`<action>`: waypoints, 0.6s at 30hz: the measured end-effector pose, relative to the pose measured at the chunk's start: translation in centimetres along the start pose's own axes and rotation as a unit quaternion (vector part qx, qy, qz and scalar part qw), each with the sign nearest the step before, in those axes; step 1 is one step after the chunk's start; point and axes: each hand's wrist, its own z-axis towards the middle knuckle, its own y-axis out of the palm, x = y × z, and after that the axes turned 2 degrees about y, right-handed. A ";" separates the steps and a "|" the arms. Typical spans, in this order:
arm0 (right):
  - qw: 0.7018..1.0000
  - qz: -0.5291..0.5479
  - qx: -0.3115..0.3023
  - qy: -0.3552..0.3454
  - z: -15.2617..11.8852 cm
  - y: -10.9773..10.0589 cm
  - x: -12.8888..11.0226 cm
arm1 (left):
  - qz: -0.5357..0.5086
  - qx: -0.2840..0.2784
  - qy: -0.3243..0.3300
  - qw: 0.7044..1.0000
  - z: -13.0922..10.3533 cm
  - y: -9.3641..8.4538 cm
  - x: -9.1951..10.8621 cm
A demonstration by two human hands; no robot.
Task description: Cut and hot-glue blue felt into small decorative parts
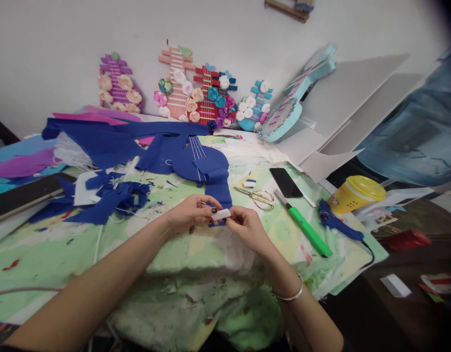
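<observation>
A small white piece [221,214] is pinched between both hands near the front of the table. My left hand [191,213] closes its fingertips on the piece's left end. At its right end, the fingers of my right hand [247,225] are closed on it. Just behind the hands lies a blue guitar-shaped piece [185,164] with white strings, its blue strip [218,188] reaching toward me. Gold scissors [260,198] rest to the right, beside a small white and blue block [249,183].
Blue scraps [119,195] cover the left side. On the right are a black phone [286,182], a green-handled cutter [308,230], a blue glue gun [335,222] with a cord and a yellow container [357,194]. Several decorated guitar shapes [207,95] lean on the wall.
</observation>
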 end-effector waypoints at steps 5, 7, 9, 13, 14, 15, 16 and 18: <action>0.990 0.136 -0.029 0.030 -0.3 0.1 0.1 | -0.005 -0.024 -0.014 1.000 -0.2 0.2 0.3; 0.985 0.168 -0.026 0.044 -0.4 0.0 0.0 | 0.000 -0.031 -0.012 0.999 -0.2 0.2 0.3; 0.979 0.193 -0.014 0.058 -0.5 -0.1 0.0 | 0.004 -0.022 -0.010 1.000 -0.2 0.1 0.3; 0.971 0.229 -0.010 0.073 -1.6 -0.9 -0.4 | 0.004 0.032 0.010 0.999 -0.1 0.1 0.2; 0.969 0.236 -0.022 0.073 -2.1 -1.3 -0.7 | 0.004 0.050 0.021 0.999 0.0 0.1 0.2; 0.968 0.238 -0.038 0.073 -2.9 -1.8 -1.1 | 0.005 0.069 0.035 0.997 0.1 0.1 0.2; 0.967 0.237 -0.053 0.072 -3.8 -2.5 -1.4 | 0.006 0.086 0.049 0.995 0.2 0.1 0.1; 0.974 0.211 -0.056 0.061 -6.1 -4.0 -2.0 | 0.020 0.120 0.072 0.990 0.5 0.0 0.0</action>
